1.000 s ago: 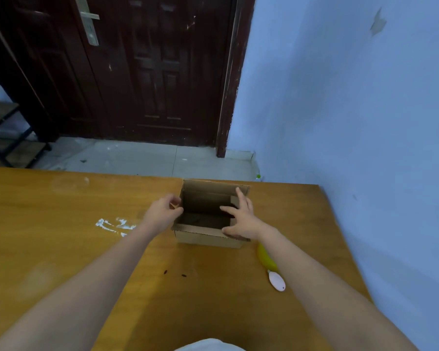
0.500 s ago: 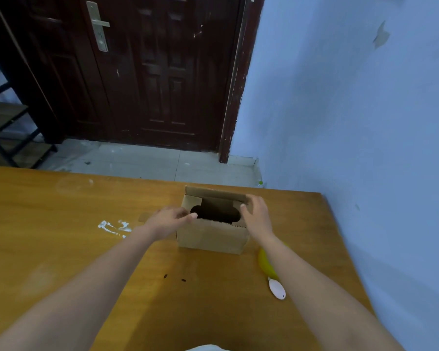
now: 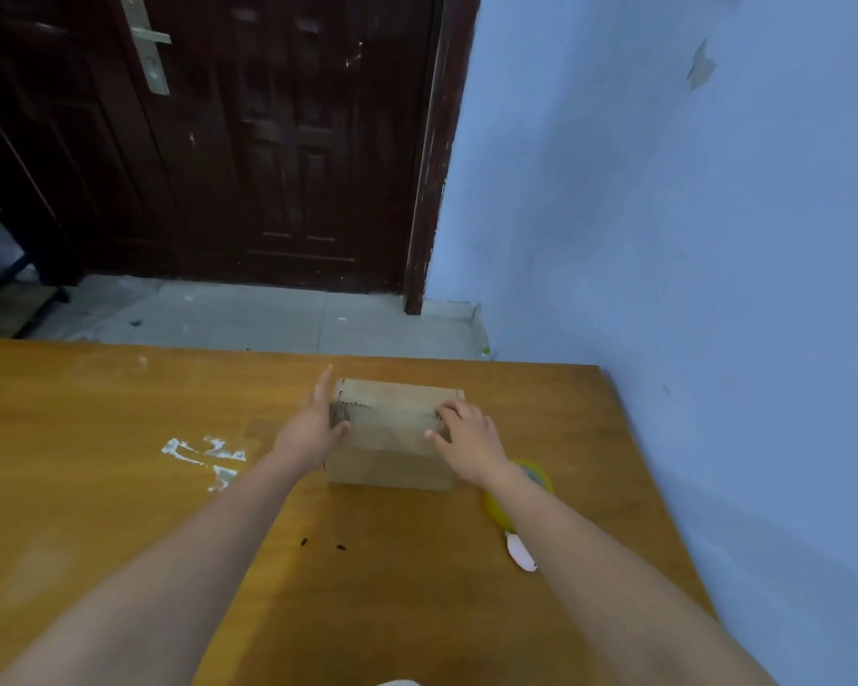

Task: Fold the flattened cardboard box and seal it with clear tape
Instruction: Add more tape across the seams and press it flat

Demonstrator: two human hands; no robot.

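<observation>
A small brown cardboard box (image 3: 392, 438) stands on the wooden table (image 3: 120, 487), its top flaps folded down flat with a seam running across. My left hand (image 3: 313, 428) lies against the box's left side, thumb on the top and fingers stretched along the edge. My right hand (image 3: 466, 438) presses on the top at the right end, fingers spread over the flaps. A yellow tape dispenser (image 3: 521, 492) with a white tip (image 3: 521, 552) lies on the table just right of the box, partly hidden under my right forearm.
White tape scraps (image 3: 204, 458) stick to the table left of my left arm. A blue wall (image 3: 689, 240) runs along the table's right edge. Beyond the far edge are a tiled floor and a dark wooden door (image 3: 268, 141).
The box's top was open a second ago; the flaps have now been folded shut. Both hands moved from the opening's rim onto the closed top and sides.
</observation>
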